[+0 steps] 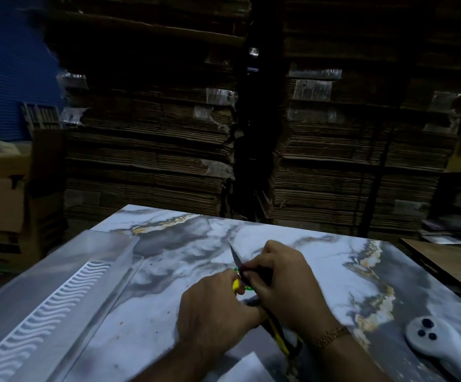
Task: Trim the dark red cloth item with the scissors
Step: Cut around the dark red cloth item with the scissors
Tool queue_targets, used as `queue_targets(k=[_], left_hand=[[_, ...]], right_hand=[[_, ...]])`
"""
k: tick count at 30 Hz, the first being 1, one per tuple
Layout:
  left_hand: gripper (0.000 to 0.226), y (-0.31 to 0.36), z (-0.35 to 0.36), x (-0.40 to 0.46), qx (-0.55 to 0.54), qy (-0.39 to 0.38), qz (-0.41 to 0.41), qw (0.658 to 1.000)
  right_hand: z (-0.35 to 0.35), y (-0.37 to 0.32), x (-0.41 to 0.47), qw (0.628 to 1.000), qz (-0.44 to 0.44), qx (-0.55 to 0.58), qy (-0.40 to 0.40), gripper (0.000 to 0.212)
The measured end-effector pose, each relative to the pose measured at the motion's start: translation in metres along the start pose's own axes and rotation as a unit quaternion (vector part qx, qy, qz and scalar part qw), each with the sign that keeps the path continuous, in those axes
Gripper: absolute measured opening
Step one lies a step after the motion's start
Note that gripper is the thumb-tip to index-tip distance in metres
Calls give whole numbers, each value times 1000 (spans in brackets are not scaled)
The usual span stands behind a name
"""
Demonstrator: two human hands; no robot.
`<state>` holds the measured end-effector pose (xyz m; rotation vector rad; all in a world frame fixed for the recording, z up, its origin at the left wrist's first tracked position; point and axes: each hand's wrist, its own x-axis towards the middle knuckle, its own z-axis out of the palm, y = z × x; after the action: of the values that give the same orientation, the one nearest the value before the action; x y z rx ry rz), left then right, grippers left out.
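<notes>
Here, scissors (235,256) blade-tip up-left, away.

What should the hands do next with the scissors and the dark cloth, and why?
Probably close the scissors on the cloth. The right hand pinches the dark cloth right at the blade, and the left hand grips the yellow part lower down. The blade points up and away over the table, so a small snip looks ready.

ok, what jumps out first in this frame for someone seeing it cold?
Two hands meet mid-table: the left hand and right hand work the scissors, blade pointing away, at a dark cloth item, barely visible. Behind the marble-patterned table rise stacked flattened cardboard; a white controller lies right.
</notes>
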<state>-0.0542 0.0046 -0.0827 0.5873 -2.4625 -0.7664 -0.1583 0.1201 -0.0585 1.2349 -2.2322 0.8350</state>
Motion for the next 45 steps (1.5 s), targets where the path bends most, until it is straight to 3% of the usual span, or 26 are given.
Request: queue_targets(k=[5, 9, 14, 17, 22, 24, 28, 30, 35, 45], left_hand=[[56, -3, 2, 1, -2, 3, 8, 1000], [56, -6, 5, 2, 4, 12, 22, 1000], [62, -5, 7, -1, 5, -31, 57, 998], [50, -3, 5, -1, 1, -26, 51, 998], [48, -2, 2, -2, -28, -11, 48, 998], [51, -2, 4, -1, -15, -4, 47, 999], [64, -3, 9, 1, 13, 4, 32, 999], [68, -4, 9, 2, 18, 3, 31, 999], [54, -4, 9, 0, 13, 4, 45, 999], [58, -6, 11, -1, 8, 3, 91, 996]], right_hand=[[2, 1, 8, 998, -14, -17, -61, 17], [6, -1, 12, 998, -6, -5, -61, 15], [14, -4, 22, 999, 12, -40, -21, 14], [19, -5, 19, 998, 24, -61, -3, 14], [2, 6, 15, 977, 120, 104, 142, 5], [-8, 12, 13, 981, 112, 117, 102, 7], [-5, 8, 7, 997, 32, 52, -56, 12], [0, 6, 9, 997, 17, 19, -75, 16], [10, 1, 15, 999, 18, -24, -34, 13], [23, -4, 29, 989, 114, -48, 81, 12]])
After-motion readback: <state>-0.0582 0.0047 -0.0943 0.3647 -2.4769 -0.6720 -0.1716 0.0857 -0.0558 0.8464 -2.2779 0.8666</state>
